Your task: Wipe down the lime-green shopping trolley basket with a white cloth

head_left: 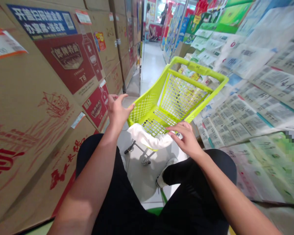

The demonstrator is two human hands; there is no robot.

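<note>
A yellow-green plastic shopping cart (183, 94) stands in front of my knees, its basket of open latticework. Draped over the cart's near edge is a white cloth (150, 137). My left hand (119, 109) is raised at the cart's near left corner, thumb and fingers apart, with nothing between them. At the right end of the cloth, my right hand (183, 135) has its fingers spread over the near right corner and holds nothing; whether the fingertips touch the cloth is hard to tell.
Stacked cardboard cartons (39, 130) wall the left side. Shelves of white and green packages (235, 114) line the right. A tiled aisle (152, 55) runs ahead, with people far back. Part of a green seat (155, 210) shows between my legs.
</note>
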